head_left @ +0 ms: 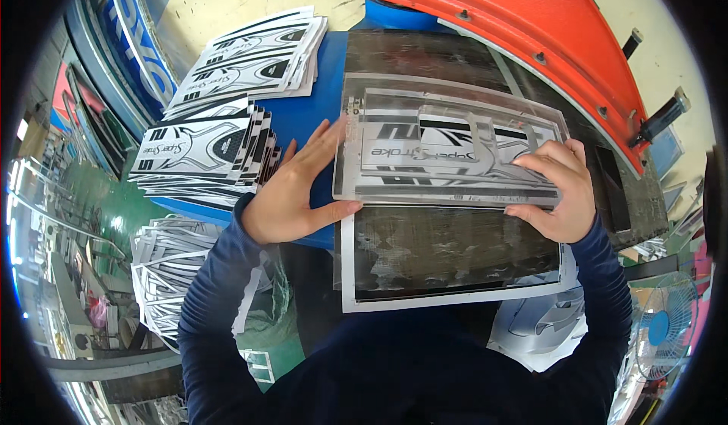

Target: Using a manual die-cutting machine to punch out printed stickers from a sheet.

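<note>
A clear plastic plate [447, 169] with rectangular openings lies over a white sheet printed in black and grey, on a dark scuffed board [447, 250]. My right hand [561, 186] grips the plate's right end, fingers on top and thumb at its near edge. My left hand [292, 194] is open at the plate's left edge, fingers stretched out and thumb by the near left corner. Toward me, a white paper border [455, 302] runs round a bare part of the board. How far it continues beneath the plate is hidden.
Stacks of printed sheets [189, 152] and a further printed stack [250, 65] rest on a blue surface [327, 69] at left. Lower left is a heap of white paper offcuts [171, 273]. A curved red panel [523, 38] borders the far right. A fan [660, 326] stands at right.
</note>
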The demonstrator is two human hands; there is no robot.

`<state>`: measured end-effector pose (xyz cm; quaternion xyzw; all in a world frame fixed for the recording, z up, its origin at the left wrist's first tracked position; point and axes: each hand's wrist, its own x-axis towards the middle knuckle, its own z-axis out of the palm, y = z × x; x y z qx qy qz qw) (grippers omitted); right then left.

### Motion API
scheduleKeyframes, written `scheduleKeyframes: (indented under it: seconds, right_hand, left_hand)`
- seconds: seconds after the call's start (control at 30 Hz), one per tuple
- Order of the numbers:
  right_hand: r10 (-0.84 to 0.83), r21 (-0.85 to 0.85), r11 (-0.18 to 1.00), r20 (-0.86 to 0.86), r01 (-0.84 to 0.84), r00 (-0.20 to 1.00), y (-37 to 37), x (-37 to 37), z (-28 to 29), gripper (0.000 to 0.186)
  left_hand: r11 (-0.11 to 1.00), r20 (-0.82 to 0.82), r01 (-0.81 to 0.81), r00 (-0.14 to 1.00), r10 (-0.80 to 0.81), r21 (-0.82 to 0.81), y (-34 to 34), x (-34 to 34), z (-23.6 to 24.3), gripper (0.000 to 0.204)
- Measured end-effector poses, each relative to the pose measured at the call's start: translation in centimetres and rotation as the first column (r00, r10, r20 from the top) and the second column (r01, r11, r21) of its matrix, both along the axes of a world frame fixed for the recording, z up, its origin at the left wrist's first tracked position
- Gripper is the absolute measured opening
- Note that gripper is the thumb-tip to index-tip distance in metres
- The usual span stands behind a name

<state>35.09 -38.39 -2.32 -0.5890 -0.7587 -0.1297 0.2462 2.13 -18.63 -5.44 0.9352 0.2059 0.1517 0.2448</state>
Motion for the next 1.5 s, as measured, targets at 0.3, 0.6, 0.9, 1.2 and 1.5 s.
scheduleKeyframes:
  seconds: [0.3,0.6,0.9,1.2,1.5]
  right_hand:
    - [0.004,-0.084,0.996,-0.019,-0.006,1.000,-0.2,-0.5,-0.7,0.059]
    - [0.005,-0.092,0.996,0.001,-0.005,1.000,0.2,-0.7,-0.9,0.060]
    - [0.006,-0.100,0.995,-0.007,-0.006,1.000,0.3,-0.7,-1.1,0.060]
    - [-0.024,-0.181,0.983,0.007,0.025,1.000,-0.3,-0.4,-0.7,0.069]
    - [-0.216,-0.355,0.929,-0.284,0.107,0.934,-3.9,6.0,-2.4,0.120]
  left_hand:
    - [0.961,0.348,0.202,0.929,-0.128,-0.187,1.0,-0.8,-1.0,0.105]
    - [0.961,0.350,0.166,0.933,-0.080,-0.222,1.4,-0.9,-1.6,0.102]
    - [0.959,0.304,0.135,0.951,-0.055,-0.249,1.0,-0.9,-1.1,0.103]
    - [0.966,0.321,0.138,0.945,-0.062,-0.217,1.1,-0.6,-1.6,0.099]
    - [0.895,0.259,0.068,0.964,0.054,-0.440,1.2,-0.7,-1.3,0.106]
